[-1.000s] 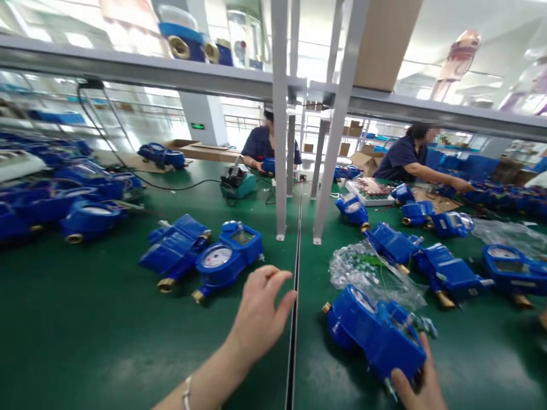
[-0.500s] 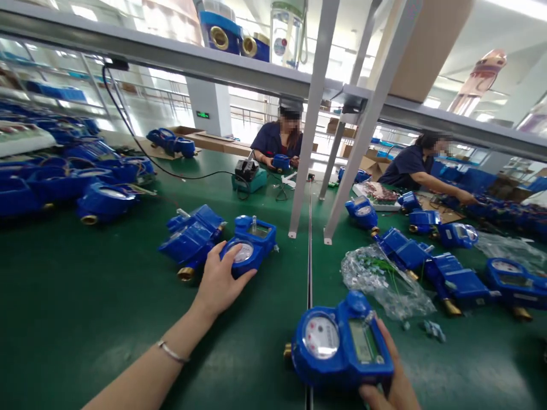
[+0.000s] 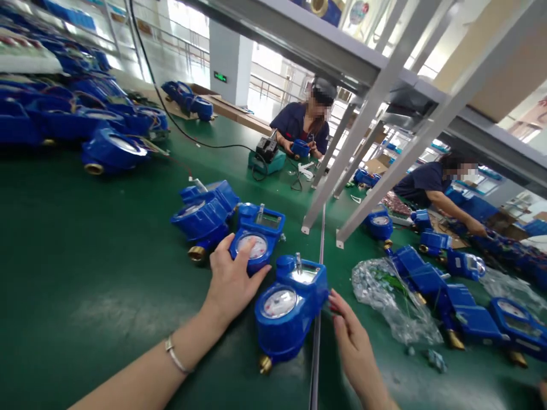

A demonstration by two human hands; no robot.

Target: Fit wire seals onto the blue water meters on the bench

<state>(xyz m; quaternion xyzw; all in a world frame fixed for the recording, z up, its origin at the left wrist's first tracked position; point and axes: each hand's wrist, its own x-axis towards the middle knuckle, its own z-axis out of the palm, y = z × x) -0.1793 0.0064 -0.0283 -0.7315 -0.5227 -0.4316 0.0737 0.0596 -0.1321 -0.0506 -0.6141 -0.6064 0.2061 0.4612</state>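
Note:
In the head view, a blue water meter [image 3: 252, 246] with a round dial and a small display stands on the green bench, and my left hand [image 3: 233, 279] curls its fingers and thumb around the near side of it. Closer to me is a second blue water meter [image 3: 280, 322], its brass fitting pointing toward me. My right hand [image 3: 352, 336] is beside this meter's right edge with fingers stretched out, the fingertips at or very near the casing. Behind my left hand, more blue water meters [image 3: 203, 213] lie tilted together.
Many meters [image 3: 111, 151] crowd the left. A clear plastic bag [image 3: 393, 296] and further meters [image 3: 474, 313] lie at right. Grey shelf posts [image 3: 356, 136] rise from the bench by a metal seam. A black-and-teal device [image 3: 267, 156] and two people are beyond.
My right hand has brought its meter left, close to the other meter, and its grip has loosened. My left hand stays on its meter. The camera view has tilted.

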